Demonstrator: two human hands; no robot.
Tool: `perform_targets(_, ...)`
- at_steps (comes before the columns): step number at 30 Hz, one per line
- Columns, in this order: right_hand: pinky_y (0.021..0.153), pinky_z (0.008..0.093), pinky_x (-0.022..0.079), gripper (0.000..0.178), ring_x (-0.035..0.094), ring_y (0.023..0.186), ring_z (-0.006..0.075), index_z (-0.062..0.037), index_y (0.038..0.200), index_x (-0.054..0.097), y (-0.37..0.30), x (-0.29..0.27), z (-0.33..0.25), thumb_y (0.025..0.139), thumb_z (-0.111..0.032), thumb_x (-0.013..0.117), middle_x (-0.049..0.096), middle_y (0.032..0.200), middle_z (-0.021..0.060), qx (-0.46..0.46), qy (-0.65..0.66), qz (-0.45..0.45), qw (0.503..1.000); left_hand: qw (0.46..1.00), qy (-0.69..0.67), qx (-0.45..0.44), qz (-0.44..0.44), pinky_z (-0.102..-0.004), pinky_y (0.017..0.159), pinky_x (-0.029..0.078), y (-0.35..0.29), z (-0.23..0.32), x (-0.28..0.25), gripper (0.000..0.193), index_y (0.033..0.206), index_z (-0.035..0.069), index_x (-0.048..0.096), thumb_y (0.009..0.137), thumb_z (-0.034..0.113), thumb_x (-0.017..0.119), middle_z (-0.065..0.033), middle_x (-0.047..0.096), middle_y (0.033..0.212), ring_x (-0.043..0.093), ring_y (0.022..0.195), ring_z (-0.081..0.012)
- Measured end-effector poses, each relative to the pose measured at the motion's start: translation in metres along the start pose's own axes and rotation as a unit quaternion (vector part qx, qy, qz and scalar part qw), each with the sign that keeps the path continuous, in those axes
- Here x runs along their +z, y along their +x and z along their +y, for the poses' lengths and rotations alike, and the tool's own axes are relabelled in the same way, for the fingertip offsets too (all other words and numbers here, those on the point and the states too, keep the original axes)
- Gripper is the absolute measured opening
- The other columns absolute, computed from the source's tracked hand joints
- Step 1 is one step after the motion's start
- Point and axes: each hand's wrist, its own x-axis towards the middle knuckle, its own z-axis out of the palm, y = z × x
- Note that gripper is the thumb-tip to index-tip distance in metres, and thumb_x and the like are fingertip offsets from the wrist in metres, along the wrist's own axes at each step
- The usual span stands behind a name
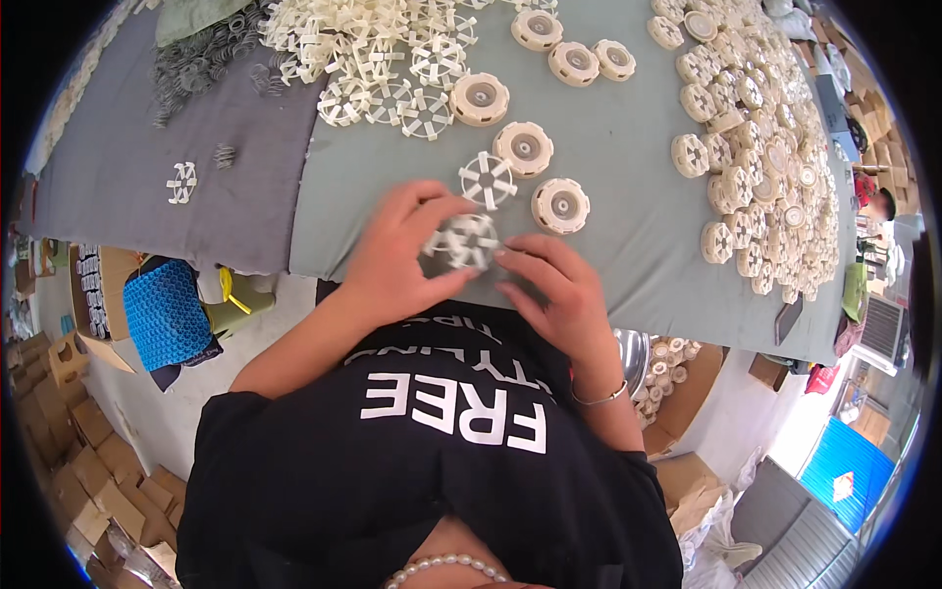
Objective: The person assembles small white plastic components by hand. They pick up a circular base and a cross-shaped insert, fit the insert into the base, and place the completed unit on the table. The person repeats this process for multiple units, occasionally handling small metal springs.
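Near the table's front edge, my left hand (392, 250) curls its fingers and thumb round a white spoked plastic ring (466, 242). Motion smears this part, so I cannot tell whether something sits beneath it. My right hand (559, 290) is bent in, its fingertips against the ring's right side. Just beyond my fingers lies a loose white spoked ring (488, 180). Close by, a round beige housing (560, 205) with a grey centre rests on the cloth, and another beige housing (523, 149) lies behind it.
White spoked rings (363, 49) are heaped at the back, beside a pile of grey springs (196, 74). Several assembled beige wheels (756, 167) cover the table's right side. A dark phone-like slab (788, 321) lies at the right front edge. A blue woven item (169, 314) hangs left of the table.
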Motion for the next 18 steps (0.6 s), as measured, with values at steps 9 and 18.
perform_targets(9, 0.117, 0.0518, 0.039, 0.043, 0.057, 0.133, 0.0303, -0.0157, 0.121, 0.075, 0.083, 0.006, 0.0, 0.079, -0.012, 0.082, 0.073, 0.125, 0.0034, -0.067, -0.284, -0.023, 0.956, 0.962, 0.236, 0.014, 0.138, -0.0438, 0.11, 0.046, 0.014, -0.021, -0.064, 0.059, 0.129, 0.011, 0.073, 0.071, 0.015, 0.087, -0.0132, 0.063, 0.139, 0.058, 0.128, -0.0342)
perform_targets(18, 0.095, 0.0393, 0.055, 0.053, 0.068, 0.107, 0.027, -0.0072, 0.128, 0.073, 0.024, -0.06, 0.009, 0.077, -0.008, 0.089, 0.071, 0.122, 0.0104, 0.176, -0.071, 0.126, 0.974, 0.988, -0.091, -0.123, -0.016, -0.0338, 0.069, 0.055, 0.013, 0.014, -0.009, 0.038, 0.123, 0.009, 0.072, 0.087, 0.014, 0.081, -0.0095, 0.064, 0.134, 0.068, 0.084, -0.0178)
